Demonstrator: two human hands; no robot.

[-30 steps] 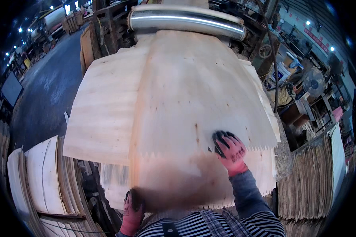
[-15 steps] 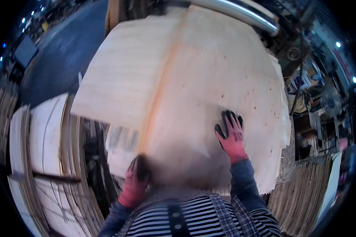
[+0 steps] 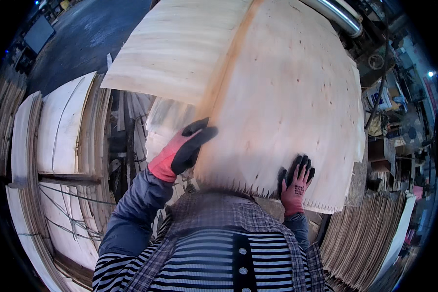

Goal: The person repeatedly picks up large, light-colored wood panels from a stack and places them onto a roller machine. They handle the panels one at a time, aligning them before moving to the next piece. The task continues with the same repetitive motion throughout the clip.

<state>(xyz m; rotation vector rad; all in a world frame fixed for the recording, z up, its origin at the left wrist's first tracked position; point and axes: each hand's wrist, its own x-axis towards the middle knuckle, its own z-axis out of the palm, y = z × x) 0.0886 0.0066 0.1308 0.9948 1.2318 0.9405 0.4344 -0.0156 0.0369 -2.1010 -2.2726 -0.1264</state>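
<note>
A wide, pale wood veneer sheet (image 3: 282, 102) with small dark knots and a jagged near edge lies in front of me. An orange-brown band runs along its left side, beside another pale veneer sheet (image 3: 175, 53). My left hand (image 3: 182, 148), in a pink glove with black palm and fingers, is closed at the wide sheet's left edge near its close corner; its fingertips are partly hidden. Gloved the same way, my right hand (image 3: 297, 185) lies flat on the sheet near the jagged edge, fingers spread.
Strapped veneer stacks (image 3: 65, 126) stand at the left, and another stack (image 3: 365, 238) at the lower right. A shiny metal roller (image 3: 343, 17) spans the far right. A fan (image 3: 411, 130) and clutter stand along the right side.
My left hand has moved up and right along the sheet's left edge. My right hand has slid nearer the jagged near edge. The view has shifted, showing more of my torso.
</note>
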